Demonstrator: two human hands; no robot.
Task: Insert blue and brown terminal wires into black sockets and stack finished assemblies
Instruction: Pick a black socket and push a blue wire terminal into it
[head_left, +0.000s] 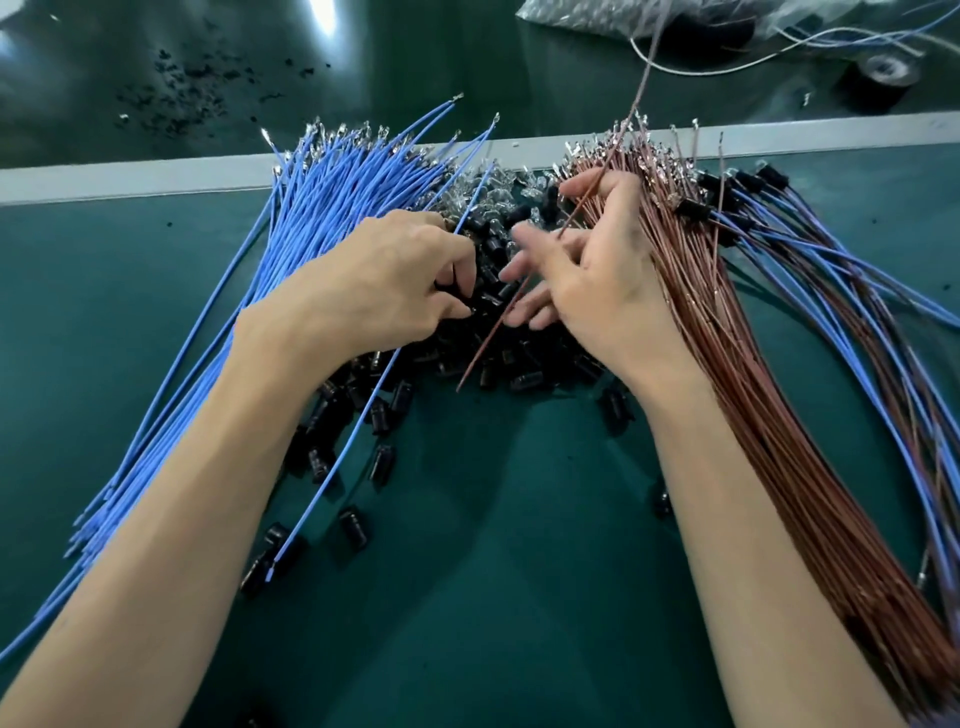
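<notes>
A black socket (459, 299) is pinched by the curled fingers (447, 254) of the left hand (384, 280); a blue wire (337, 467) passes under this hand. Just beside it, a brown wire (493, 332) is pinched by the right hand (597, 270), its other fingers spread. Under both, a socket pile (524, 376) is lying on the green desk (519, 545), between the blue bundle (311, 208) and the brown bundle (753, 389).

Smooth plastic, bright metal
Blue wires (332, 208) and brown wires (727, 364) are showing smooth sheaths, terminals (340, 131) are glinting, black sockets (525, 380) are gleaming on a matt mat (519, 545).
</notes>
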